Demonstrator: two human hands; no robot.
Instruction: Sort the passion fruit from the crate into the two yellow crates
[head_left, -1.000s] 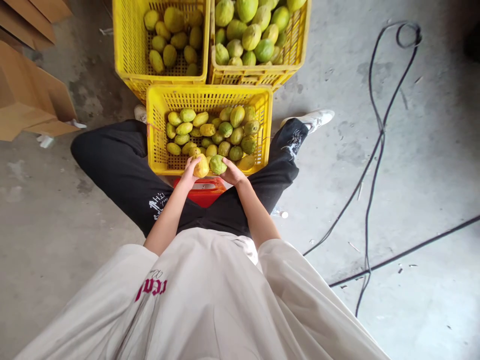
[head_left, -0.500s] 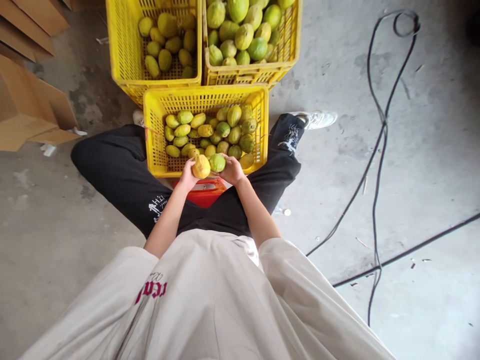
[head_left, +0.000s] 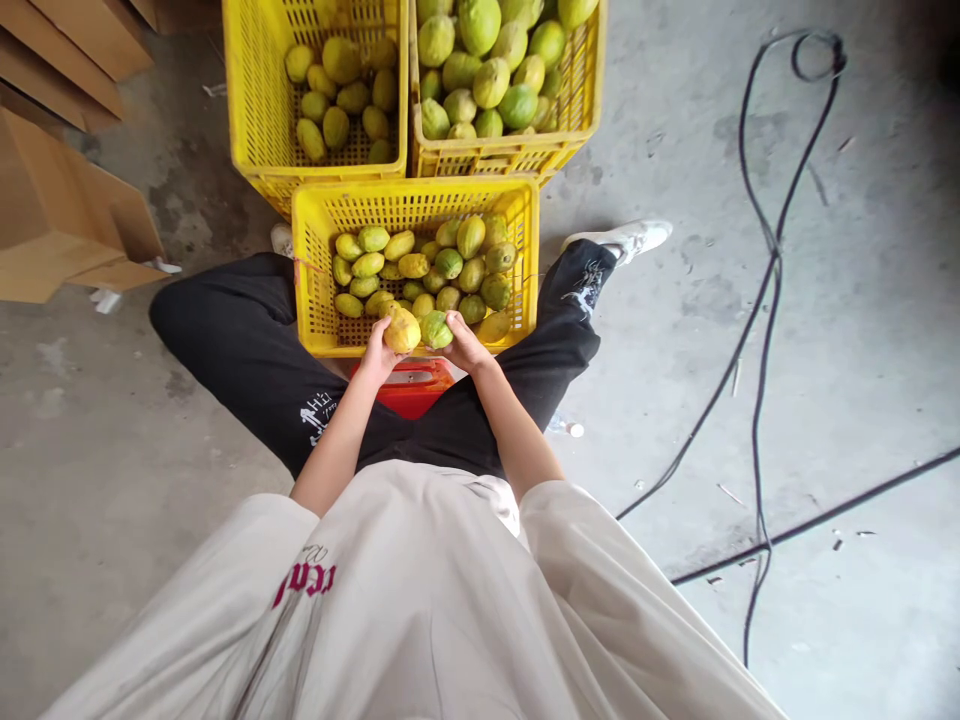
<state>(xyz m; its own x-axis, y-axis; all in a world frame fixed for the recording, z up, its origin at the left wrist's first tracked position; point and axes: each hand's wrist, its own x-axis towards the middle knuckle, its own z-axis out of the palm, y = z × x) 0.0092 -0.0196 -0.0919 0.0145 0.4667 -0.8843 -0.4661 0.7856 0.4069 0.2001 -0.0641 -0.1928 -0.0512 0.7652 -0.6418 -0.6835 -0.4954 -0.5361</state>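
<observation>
My left hand (head_left: 379,355) is closed around a yellow, lumpy, rounded fruit (head_left: 403,332). Beside it, my right hand (head_left: 465,347) grips a green fruit (head_left: 436,330) with faint ridges. Both fruits are held side by side over the near rim of a yellow plastic crate (head_left: 416,187) between my legs. Inside that crate lie several oval, yellow-green fruits (head_left: 413,265), some with dark patches. The undersides of the held fruits and some of my fingers are hidden.
Behind stand two more yellow crates, the left crate (head_left: 315,172) and the right crate (head_left: 506,145), both holding similar fruits. A red plastic object (head_left: 414,395) shows below the near crate. Cardboard (head_left: 75,215) is at left; black cables (head_left: 765,330) cross the floor at right.
The view has shifted slightly, so the crates appear a little lower and further right. Both hands keep hold of the same fruits; the green one looks slightly turned.
</observation>
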